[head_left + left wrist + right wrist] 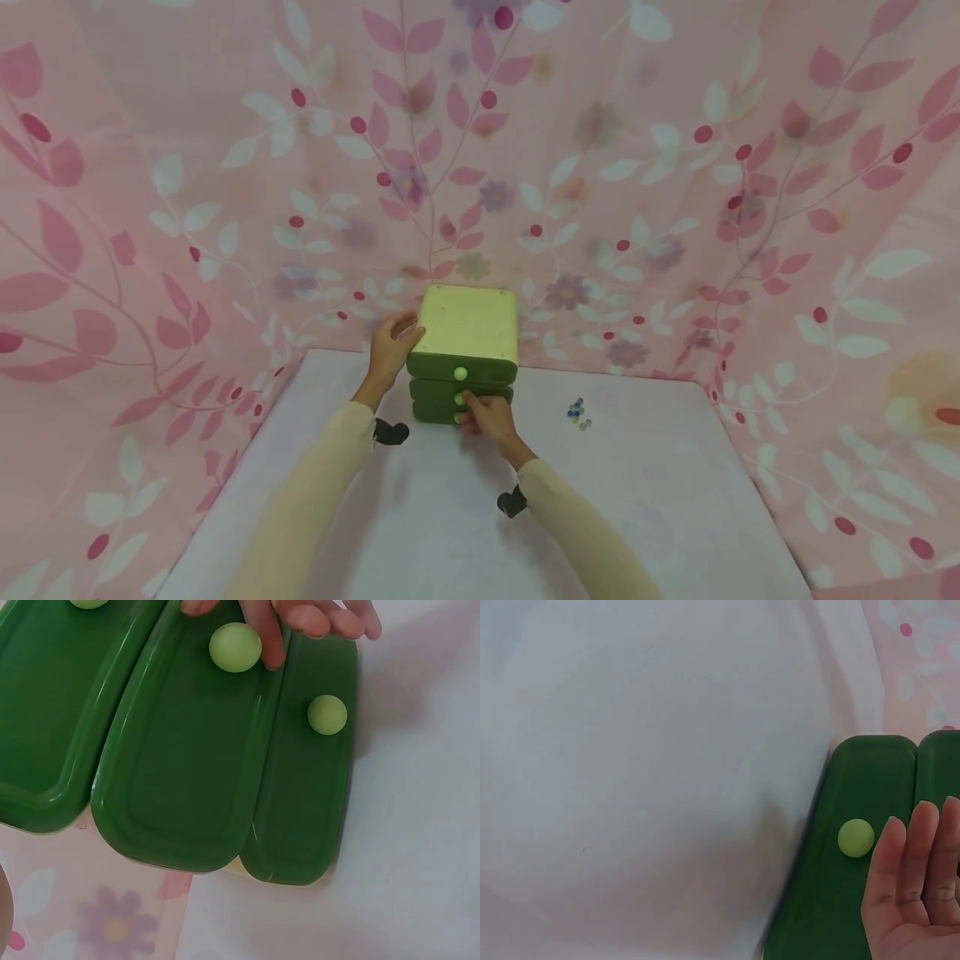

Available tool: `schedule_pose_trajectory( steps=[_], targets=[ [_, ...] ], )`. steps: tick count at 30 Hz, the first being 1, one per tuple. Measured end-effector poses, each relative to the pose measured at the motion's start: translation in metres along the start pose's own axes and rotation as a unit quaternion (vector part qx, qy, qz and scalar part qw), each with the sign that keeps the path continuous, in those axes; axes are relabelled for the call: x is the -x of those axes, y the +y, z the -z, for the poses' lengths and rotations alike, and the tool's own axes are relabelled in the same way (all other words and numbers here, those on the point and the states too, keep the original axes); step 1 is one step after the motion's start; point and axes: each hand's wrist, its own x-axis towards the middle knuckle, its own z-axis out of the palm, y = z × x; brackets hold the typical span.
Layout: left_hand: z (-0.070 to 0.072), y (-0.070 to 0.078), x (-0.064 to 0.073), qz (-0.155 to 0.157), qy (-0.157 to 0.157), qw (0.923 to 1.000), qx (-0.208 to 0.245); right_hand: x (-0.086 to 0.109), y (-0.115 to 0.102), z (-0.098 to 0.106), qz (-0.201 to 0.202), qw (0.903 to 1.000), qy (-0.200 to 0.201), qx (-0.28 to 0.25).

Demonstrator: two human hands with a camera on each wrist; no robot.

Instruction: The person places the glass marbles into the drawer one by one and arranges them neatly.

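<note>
A small chest of drawers (468, 321) has a pale yellow-green body and three dark green drawer fronts, each with a round light green knob. My left hand (392, 346) rests against the chest's left side, near its top edge. At the front, my right hand (491, 418) has its thumb and index finger around the middle knob (235, 647), without a plain pinch on it. The other fingers of that hand extend past the bottom drawer front (300, 787), above the bottom knob (328, 715). In the right wrist view, those fingers look fairly straight beside the bottom knob (856, 838).
Several small blue, green and clear glass marbles (576, 412) lie in a cluster right of the chest. A white cloth covers the table (637, 500). Pink floral curtain (480, 167) hangs behind the chest and along both sides. Each wrist wears a black camera mount.
</note>
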Motion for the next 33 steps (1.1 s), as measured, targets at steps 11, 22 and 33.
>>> schedule_pose_trajectory(
  steps=[11, 22, 33],
  targets=[
    [-0.001, 0.001, 0.0, -0.005, -0.002, 1.0, -0.004, -0.003, 0.0, -0.015, -0.021, 0.9988, 0.017, -0.04],
    [0.001, 0.001, 0.001, -0.004, -0.004, 0.9998, -0.02, -0.004, 0.004, -0.023, -0.01, 0.9987, 0.028, -0.042],
    [0.001, 0.005, 0.001, -0.005, -0.004, 0.9998, -0.02, -0.002, 0.006, -0.027, -0.002, 0.9982, 0.046, -0.039]
  ],
)
